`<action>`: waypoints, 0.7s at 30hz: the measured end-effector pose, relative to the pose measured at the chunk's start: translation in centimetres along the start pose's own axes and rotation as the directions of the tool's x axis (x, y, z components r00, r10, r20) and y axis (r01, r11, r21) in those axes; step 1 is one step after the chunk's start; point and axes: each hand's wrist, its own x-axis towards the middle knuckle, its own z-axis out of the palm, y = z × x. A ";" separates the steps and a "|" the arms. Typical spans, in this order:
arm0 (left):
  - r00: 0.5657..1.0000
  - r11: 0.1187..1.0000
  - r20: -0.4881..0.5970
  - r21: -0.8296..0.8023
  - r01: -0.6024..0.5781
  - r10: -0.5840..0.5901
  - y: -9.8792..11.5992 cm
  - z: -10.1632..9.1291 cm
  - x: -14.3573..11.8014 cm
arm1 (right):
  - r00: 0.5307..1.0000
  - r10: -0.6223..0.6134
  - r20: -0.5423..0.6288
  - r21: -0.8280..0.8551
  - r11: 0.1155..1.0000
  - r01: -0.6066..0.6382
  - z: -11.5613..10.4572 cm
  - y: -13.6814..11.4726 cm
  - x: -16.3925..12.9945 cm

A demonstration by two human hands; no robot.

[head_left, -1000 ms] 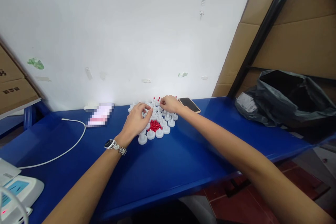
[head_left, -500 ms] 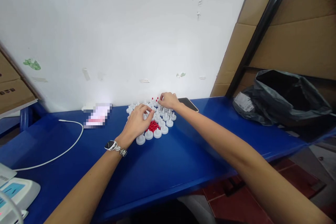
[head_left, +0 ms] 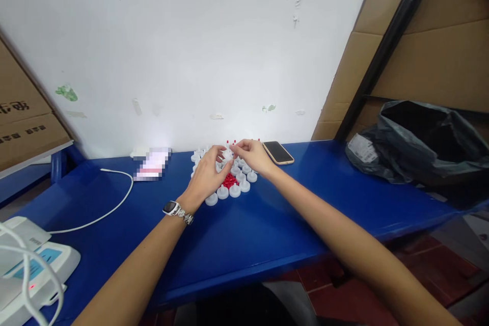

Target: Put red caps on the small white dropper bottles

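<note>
A cluster of white nozzle caps [head_left: 234, 191], each a round base with a thin spout, stands on the blue table. Small red tips [head_left: 229, 181] lie in a pile among them. My left hand [head_left: 210, 170] is over the left of the cluster, thumb and forefinger curved apart, with white caps showing in the gap. Close by on the right, my right hand [head_left: 255, 155] has its thumb and fingertips pinched together above the caps. Whatever sits in that pinch is too small to make out. Behind the hands, several caps carry red tips on their spouts.
A phone [head_left: 278, 153] lies right of the cluster. To the left are a blurred-out item [head_left: 153, 164], a white cable [head_left: 110, 212] and a white device with a blue display [head_left: 46, 265]. A grey plastic bag [head_left: 367, 150] stands at the right, before cardboard [head_left: 344, 71].
The camera view has shifted, so the scene sits further right. My hands have drawn closer together, and my right hand has come nearer my left. More of the phone shows.
</note>
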 end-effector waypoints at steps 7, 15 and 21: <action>0.997 0.994 0.067 -0.110 -0.023 0.031 0.9 -0.9 0.0 | 0.997 -0.081 0.006 -0.025 0.996 0.081 1.2 0.4 -2.3; 0.980 0.976 0.064 -0.121 -0.180 0.188 0.6 -1.3 -0.2 | 0.999 -0.042 -0.027 0.128 0.991 0.046 1.9 0.1 -2.8; 0.995 0.954 0.087 -0.300 -0.015 0.043 1.7 -1.0 -0.1 | 0.991 -0.095 -0.098 0.149 0.983 0.109 2.6 -0.4 -3.3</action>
